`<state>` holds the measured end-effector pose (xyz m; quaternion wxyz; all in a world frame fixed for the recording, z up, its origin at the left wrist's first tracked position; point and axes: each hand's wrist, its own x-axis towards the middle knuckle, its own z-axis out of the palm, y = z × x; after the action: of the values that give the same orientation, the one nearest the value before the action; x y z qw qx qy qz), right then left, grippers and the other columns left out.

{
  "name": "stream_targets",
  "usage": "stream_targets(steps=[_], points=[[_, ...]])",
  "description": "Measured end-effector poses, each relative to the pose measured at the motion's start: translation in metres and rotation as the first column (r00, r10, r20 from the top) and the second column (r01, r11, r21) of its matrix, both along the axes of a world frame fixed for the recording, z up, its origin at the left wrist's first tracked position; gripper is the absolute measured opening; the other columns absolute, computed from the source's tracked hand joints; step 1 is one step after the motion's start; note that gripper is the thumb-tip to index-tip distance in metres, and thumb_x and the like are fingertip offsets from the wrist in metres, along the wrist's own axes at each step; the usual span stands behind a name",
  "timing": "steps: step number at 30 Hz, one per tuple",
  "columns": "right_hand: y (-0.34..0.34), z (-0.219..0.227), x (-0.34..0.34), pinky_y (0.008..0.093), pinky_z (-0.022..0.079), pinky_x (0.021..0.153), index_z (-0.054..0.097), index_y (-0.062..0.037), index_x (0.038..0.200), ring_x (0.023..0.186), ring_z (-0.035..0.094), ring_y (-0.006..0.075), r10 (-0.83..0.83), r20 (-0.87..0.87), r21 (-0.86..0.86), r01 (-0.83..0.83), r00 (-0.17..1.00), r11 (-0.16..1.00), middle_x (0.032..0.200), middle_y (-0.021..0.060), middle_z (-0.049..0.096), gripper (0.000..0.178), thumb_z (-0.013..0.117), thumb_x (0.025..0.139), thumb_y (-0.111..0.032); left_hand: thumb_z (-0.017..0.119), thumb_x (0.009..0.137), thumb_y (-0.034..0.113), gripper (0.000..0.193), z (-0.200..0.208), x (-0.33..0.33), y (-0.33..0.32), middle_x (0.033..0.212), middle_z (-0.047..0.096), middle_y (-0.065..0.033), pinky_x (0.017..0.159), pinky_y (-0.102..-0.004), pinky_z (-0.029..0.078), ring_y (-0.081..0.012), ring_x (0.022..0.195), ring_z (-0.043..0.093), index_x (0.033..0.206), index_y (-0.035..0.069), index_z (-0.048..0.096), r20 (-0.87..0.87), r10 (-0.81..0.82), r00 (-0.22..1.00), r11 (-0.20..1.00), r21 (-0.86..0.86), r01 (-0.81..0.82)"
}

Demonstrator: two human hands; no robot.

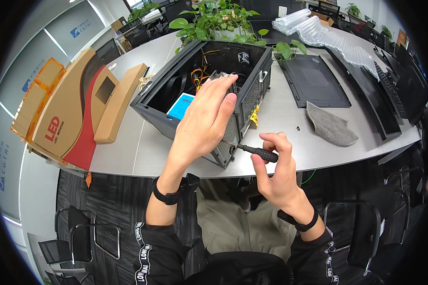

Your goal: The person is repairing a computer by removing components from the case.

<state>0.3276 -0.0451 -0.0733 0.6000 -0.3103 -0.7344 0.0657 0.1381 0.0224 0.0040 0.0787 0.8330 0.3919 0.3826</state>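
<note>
A black computer case (157, 119) lies on the table in front of me with its upper side uncovered. Inside show a part with a bright blue label (179, 107) and orange and yellow cables (198, 76). My left hand (203, 118) is over the case's near right edge, fingers stretched out; whether the palm presses on the case is hidden. My right hand (284, 175) has a black-handled screwdriver (259, 153) between thumb and fingers. Its shaft points left to the case's mesh side (232, 134), and its tip is hard to make out beside my left hand.
A cardboard monitor box (73, 107) stands on the left beside a long carton (121, 107). To the right lie a black side panel (314, 80), a grey cloth (330, 126) and tiny dark pieces (298, 128). Behind are a potted plant (218, 21) and bubble wrap (325, 38).
</note>
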Motion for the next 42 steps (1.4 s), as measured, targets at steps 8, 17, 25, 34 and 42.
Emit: stream_targets(steps=[8,17,25,34,42], points=[[-0.01,0.001,0.006,0.0308,0.044,0.062,0.044,0.0033,0.136,0.068,0.054,0.0183,0.107,-0.092,-0.372,-0.134,0.99,0.918,0.081,0.011,0.054,0.038,0.059,0.102,-0.002,0.044,0.112,0.03,0.044,-0.002,-0.004,0.001,0.142,0.06,-0.0218,0.121,-0.0444,0.033,-0.0386,0.139,0.051,0.14,-0.001,0.058,0.039,-0.026,0.999,1.0,-0.016,0.027],[-0.005,-0.008,0.001,0.0319,0.047,0.064,0.045,0.0021,0.136,0.071,0.057,0.017,0.171,-0.194,-0.296,-0.223,0.966,0.929,0.082,0.0088,0.057,0.039,0.058,0.1,0.001,0.082,0.083,0.01,0.03,0.027,-0.04,-0.053,0.142,0.06,-0.0159,0.112,-0.0497,0.045,-0.0385,0.137,0.054,0.111,0.007,0.072,-0.331,-0.126,0.935,0.98,0.106,0.17],[-0.006,-0.012,0.003,0.0345,0.05,0.067,0.05,0.0002,0.134,0.076,0.059,0.0236,0.171,-0.142,-0.165,-0.193,0.975,0.967,0.097,0.0158,0.055,0.039,0.058,0.097,0.004,0.081,0.079,0.004,0.032,0.006,-0.022,-0.062,0.136,0.061,-0.0151,0.105,-0.0463,0.052,-0.0363,0.13,0.058,0.108,0.005,0.07,-0.475,0.136,0.869,0.95,0.31,0.021],[-0.007,-0.007,0.006,0.0414,0.05,0.061,0.05,0.0019,0.134,0.066,0.065,0.0335,0.041,-0.02,-0.33,-0.045,0.999,0.943,0.078,0.015,0.061,0.038,0.064,0.101,-0.013,0.079,0.079,0.001,0.021,0.015,-0.008,-0.065,0.134,0.061,-0.016,0.103,-0.046,0.051,-0.0363,0.126,0.06,0.095,0.003,0.065,-0.514,0.191,0.836,0.949,0.316,-0.023],[-0.005,-0.004,0.004,0.0416,0.05,0.058,0.045,0.0025,0.135,0.066,0.066,0.0345,0.133,-0.137,-0.11,-0.148,0.982,0.983,0.087,0.0167,0.062,0.04,0.063,0.102,-0.012,0.078,0.079,0.001,0.022,0.021,-0.005,-0.066,0.134,0.061,-0.0161,0.104,-0.047,0.05,-0.0372,0.125,0.059,0.096,0.003,0.064,-0.533,0.18,0.827,0.956,0.292,-0.02]])
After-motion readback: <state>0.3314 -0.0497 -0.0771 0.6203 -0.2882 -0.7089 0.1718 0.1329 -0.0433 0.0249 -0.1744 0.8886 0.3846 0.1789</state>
